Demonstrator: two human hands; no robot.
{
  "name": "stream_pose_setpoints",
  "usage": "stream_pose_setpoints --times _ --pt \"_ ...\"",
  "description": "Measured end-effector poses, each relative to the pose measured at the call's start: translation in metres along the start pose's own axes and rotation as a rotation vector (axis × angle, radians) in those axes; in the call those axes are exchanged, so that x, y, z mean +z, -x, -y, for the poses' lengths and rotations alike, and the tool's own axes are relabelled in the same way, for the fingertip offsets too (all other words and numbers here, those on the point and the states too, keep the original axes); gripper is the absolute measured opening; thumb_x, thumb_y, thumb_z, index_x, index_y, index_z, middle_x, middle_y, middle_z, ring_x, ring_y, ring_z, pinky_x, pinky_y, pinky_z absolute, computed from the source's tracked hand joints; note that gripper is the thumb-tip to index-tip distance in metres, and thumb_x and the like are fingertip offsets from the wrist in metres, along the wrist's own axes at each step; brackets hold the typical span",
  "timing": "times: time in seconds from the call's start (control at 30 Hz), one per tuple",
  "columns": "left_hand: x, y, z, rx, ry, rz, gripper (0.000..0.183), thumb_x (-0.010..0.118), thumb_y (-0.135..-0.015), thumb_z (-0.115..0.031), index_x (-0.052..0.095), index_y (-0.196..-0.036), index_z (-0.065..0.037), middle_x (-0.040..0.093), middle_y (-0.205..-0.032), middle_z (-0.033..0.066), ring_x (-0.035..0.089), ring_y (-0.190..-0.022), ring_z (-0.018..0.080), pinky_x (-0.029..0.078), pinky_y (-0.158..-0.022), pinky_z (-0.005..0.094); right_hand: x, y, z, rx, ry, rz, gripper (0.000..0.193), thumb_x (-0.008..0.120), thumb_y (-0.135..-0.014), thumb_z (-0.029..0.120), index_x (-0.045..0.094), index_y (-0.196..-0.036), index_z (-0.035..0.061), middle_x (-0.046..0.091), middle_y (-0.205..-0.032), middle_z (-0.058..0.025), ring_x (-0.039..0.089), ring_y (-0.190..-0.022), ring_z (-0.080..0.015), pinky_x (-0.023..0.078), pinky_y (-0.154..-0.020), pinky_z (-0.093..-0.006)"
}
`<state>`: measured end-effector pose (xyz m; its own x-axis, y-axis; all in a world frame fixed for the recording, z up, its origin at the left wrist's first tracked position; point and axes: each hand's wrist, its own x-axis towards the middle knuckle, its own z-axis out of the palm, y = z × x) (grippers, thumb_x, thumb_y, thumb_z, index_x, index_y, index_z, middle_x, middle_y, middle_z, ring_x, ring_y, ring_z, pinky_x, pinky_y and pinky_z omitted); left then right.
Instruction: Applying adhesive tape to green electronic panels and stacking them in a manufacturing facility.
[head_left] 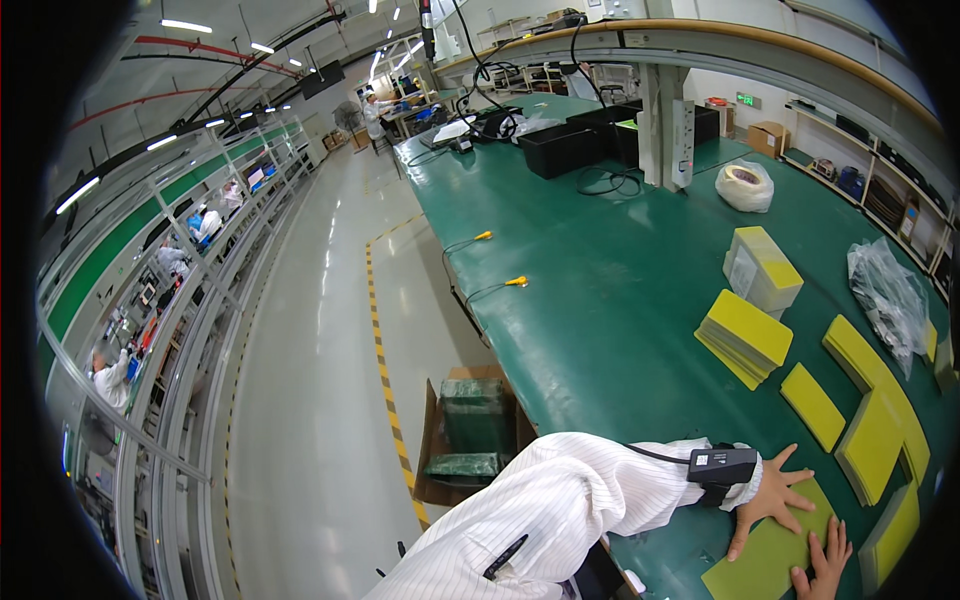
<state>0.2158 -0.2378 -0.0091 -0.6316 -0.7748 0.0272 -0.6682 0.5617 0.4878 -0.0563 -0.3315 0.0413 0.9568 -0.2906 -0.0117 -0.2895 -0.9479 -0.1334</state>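
Yellow-green sheet [768, 560], flat and matte, lies on green worktop [580, 300] beneath both hands. Left hand [772, 496]: grip apart, fingers spread across sheet. Right hand [826, 564]: grip apart too (wrist cut off below). Hands hide parts of sheet. Cardboard box [428, 435] holds green bundles [472, 412]; black bin's [560, 155] contents hard to make out.

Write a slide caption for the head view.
Left hand and right hand spread over a yellow-green sheet on a green workbench, near yellow stacks.
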Motion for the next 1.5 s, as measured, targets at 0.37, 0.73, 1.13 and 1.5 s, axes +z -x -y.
stream_pose_setpoints --times 0.37,0.73,1.13,1.5 --pt "0.003 0.002 0.002 0.01 -0.052 -0.063 0.127 0.054 -0.036 -0.096 0.041 -0.142 -0.026 0.022 -0.154 0.0119 0.001 -0.14 0.0485 -0.007 -0.098 0.0762 0.001 -0.002 -0.001 0.013 -0.006 0.014 0.051 0.058 -0.088 0.028 0.048 -0.136 0.0143 0.031 -0.151 -0.0092 0.025 -0.139 -0.0336 0.021 -0.107 -0.0564" --pt "0.007 -0.004 -0.003 0.043 -0.132 -0.12 0.124 0.06 -0.036 -0.091 0.043 -0.141 -0.025 0.026 -0.153 0.0122 0.01 -0.139 0.0488 0.003 -0.099 0.076 0.012 0.01 -0.007 0.128 -0.178 -0.039 0.05 0.061 -0.079 0.046 0.064 -0.117 0.015 0.035 -0.147 -0.0181 0.026 -0.137 -0.0421 0.015 -0.106 -0.0615" --pt "-0.02 0.014 -0.02 -0.055 -0.268 0.01 0.119 0.067 -0.047 -0.082 0.03 -0.146 -0.027 0.018 -0.156 0.0081 0.008 -0.14 0.0463 0.007 -0.101 0.0736 0.006 -0.004 -0.003 0.077 -0.116 -0.035 0.053 0.066 -0.08 0.047 0.057 -0.129 0.0271 0.036 -0.147 -0.0097 0.028 -0.137 -0.0345 0.02 -0.105 -0.0644" --pt "-0.028 0.013 -0.028 -0.155 -0.271 0.064 0.121 0.066 -0.056 -0.078 0.018 -0.15 -0.017 0.022 -0.155 0.0076 0.007 -0.142 0.0425 0.004 -0.106 0.0692 0.014 -0.003 -0.006 0.088 -0.13 -0.081 0.073 0.063 -0.081 0.053 0.04 -0.141 0.0192 0.036 -0.147 -0.0076 0.028 -0.137 -0.0315 0.02 -0.107 -0.0632"
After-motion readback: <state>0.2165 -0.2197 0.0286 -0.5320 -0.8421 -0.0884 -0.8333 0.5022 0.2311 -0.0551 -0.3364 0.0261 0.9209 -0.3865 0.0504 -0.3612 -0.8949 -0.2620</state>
